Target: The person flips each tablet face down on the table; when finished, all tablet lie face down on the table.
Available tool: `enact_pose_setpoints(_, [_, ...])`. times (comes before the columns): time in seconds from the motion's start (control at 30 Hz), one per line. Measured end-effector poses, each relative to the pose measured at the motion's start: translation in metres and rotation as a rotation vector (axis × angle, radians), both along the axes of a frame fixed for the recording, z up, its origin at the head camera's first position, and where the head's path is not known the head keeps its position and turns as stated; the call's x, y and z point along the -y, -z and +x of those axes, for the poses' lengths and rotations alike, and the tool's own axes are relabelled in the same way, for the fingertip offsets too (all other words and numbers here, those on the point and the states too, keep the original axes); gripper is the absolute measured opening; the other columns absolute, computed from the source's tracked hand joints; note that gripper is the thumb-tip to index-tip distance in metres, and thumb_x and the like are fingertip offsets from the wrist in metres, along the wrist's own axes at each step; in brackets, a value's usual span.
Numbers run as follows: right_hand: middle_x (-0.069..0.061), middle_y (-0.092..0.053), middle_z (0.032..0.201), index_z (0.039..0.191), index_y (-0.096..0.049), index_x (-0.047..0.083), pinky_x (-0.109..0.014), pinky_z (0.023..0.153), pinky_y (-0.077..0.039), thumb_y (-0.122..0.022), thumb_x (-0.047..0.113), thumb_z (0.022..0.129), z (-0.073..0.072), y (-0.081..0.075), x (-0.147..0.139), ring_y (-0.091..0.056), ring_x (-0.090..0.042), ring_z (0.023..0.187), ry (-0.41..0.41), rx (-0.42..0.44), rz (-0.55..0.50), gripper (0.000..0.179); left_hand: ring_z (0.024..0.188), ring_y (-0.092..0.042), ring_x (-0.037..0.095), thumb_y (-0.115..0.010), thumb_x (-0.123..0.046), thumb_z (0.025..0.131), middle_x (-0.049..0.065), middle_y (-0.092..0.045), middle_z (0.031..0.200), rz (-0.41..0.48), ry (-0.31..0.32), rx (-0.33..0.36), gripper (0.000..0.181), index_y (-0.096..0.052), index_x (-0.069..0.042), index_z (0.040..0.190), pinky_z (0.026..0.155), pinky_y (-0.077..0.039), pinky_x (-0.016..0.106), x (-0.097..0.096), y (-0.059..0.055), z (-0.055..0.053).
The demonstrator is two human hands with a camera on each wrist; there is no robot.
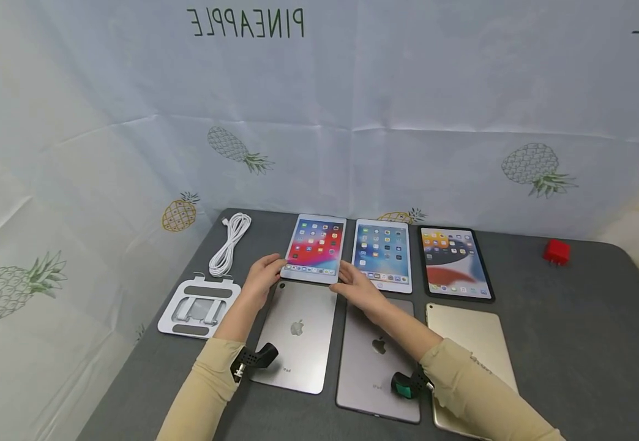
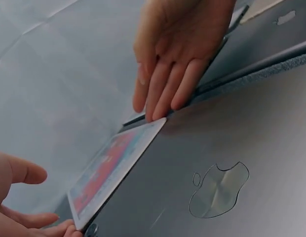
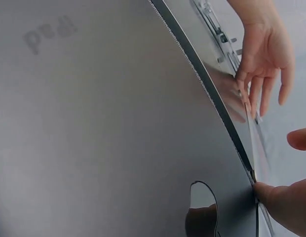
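A white-framed tablet [image 1: 315, 248] with a red and blue screen lies face up at the back of the table. Fingers of my left hand [image 1: 262, 277] touch its left edge near the front corner, thumb held apart in the left wrist view. My right hand [image 1: 359, 286] is at the opposite edge, its fingers [image 2: 165, 91] straight against the near right corner. Just in front, a silver tablet [image 1: 296, 337] lies face down under my wrists. A grey tablet [image 1: 377, 367], also back up, is below my right forearm.
Right of the hands lie another white tablet [image 1: 382, 254] and a black-framed tablet [image 1: 456, 263], screens up. My right sleeve partly covers a gold tablet [image 1: 474, 337]. A coiled white cable [image 1: 230, 245] and folded stand [image 1: 198, 306] are left; a red charger [image 1: 557, 252] is far right.
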State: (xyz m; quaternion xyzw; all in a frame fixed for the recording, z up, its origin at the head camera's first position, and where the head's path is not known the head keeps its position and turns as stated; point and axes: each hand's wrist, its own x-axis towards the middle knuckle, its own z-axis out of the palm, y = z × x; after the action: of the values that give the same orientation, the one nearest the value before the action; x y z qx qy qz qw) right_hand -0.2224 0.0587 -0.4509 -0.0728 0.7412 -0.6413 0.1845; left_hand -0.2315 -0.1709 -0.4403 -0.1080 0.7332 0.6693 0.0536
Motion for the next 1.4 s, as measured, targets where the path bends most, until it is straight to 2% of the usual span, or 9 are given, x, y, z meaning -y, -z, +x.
enact_pose_setpoints(0.23, [-0.022,-0.027,0.156,0.152,-0.019,-0.003,-0.047,0.115,-0.023,-0.058,0.008,0.094,0.000,-0.004,-0.001,-0.024,-0.034,0.144,0.000,0.017,-0.016,0.071,0.136,-0.038,0.033,-0.048,-0.007,0.101,0.025,-0.036,0.147,0.148,-0.061,-0.012,0.049,-0.035,0.010,0.145,0.110,-0.034,0.042,0.000,0.002,-0.004])
enact_pose_setpoints(0.4, [-0.022,-0.030,0.154,0.152,-0.023,-0.003,-0.048,0.114,-0.026,-0.059,0.009,0.093,-0.001,-0.003,0.000,-0.028,-0.035,0.142,0.021,0.018,-0.021,0.070,0.116,-0.053,0.021,-0.053,0.002,0.096,0.021,-0.050,0.133,0.196,-0.142,-0.072,0.045,-0.045,0.008,0.140,0.104,-0.042,0.039,-0.005,-0.002,-0.005])
enact_pose_setpoints(0.53, [-0.022,-0.034,0.152,0.151,-0.024,-0.004,-0.049,0.112,-0.030,-0.059,0.008,0.093,-0.001,-0.002,0.000,-0.034,-0.036,0.138,0.019,0.019,-0.026,0.069,0.097,-0.060,0.011,-0.061,0.003,0.092,0.020,-0.058,0.124,0.200,-0.197,-0.134,0.041,-0.055,0.007,0.132,0.097,-0.047,0.033,-0.014,-0.009,-0.005])
enact_pose_setpoints(0.67, [-0.023,-0.035,0.151,0.151,-0.023,-0.005,-0.049,0.112,-0.030,-0.059,0.007,0.093,-0.001,-0.002,-0.001,-0.035,-0.037,0.138,0.010,0.020,-0.045,0.069,0.095,-0.062,0.009,-0.067,-0.002,0.090,0.017,-0.064,0.119,0.150,-0.215,-0.199,0.036,-0.063,0.003,0.125,0.088,-0.050,0.023,-0.022,-0.014,-0.001])
enact_pose_setpoints(0.77, [-0.023,-0.034,0.152,0.151,-0.023,-0.005,-0.049,0.113,-0.028,-0.057,0.008,0.094,-0.001,-0.001,-0.003,-0.034,-0.037,0.139,0.001,0.025,-0.061,0.068,0.096,-0.064,0.011,-0.071,-0.006,0.088,0.014,-0.068,0.114,0.079,-0.217,-0.282,0.032,-0.068,-0.001,0.120,0.081,-0.051,0.018,-0.029,-0.016,0.002])
enact_pose_setpoints(1.0, [-0.022,-0.036,0.151,0.149,-0.032,-0.002,-0.045,0.113,-0.028,-0.056,0.011,0.097,-0.005,0.001,-0.009,-0.035,-0.034,0.139,-0.010,0.064,-0.091,0.059,0.088,-0.071,0.021,-0.073,-0.008,0.087,0.011,-0.073,0.101,-0.134,-0.160,-0.607,0.024,-0.074,-0.004,0.111,0.076,-0.056,0.025,-0.053,-0.022,0.007])
enact_pose_setpoints(1.13, [-0.024,-0.043,0.145,0.144,-0.040,-0.005,-0.043,0.109,-0.035,-0.052,0.012,0.099,-0.008,-0.007,-0.012,-0.042,-0.034,0.133,0.052,0.041,-0.095,0.049,0.087,-0.071,0.024,-0.072,-0.005,0.087,0.014,-0.072,0.101,-0.195,-0.096,-0.756,0.024,-0.073,0.000,0.111,0.076,-0.057,0.035,-0.068,-0.025,0.010])
enact_pose_setpoints(1.27, [-0.021,-0.048,0.141,0.141,-0.046,0.000,-0.043,0.105,-0.042,-0.050,0.017,0.102,-0.013,-0.024,-0.016,-0.049,-0.033,0.128,0.131,-0.063,-0.109,0.043,0.087,-0.070,0.032,-0.070,0.005,0.086,0.022,-0.070,0.099,-0.231,-0.053,-0.858,0.024,-0.070,0.009,0.109,0.076,-0.057,0.043,-0.082,-0.038,0.020])
enact_pose_setpoints(1.4, [-0.013,-0.049,0.142,0.143,-0.047,0.007,-0.043,0.103,-0.043,-0.052,0.026,0.102,-0.021,-0.044,-0.017,-0.050,-0.029,0.127,0.157,-0.194,-0.084,0.045,0.088,-0.069,0.037,-0.069,0.009,0.084,0.026,-0.068,0.099,-0.227,-0.010,-0.884,0.024,-0.068,0.014,0.107,0.077,-0.057,0.044,-0.094,-0.053,0.030])
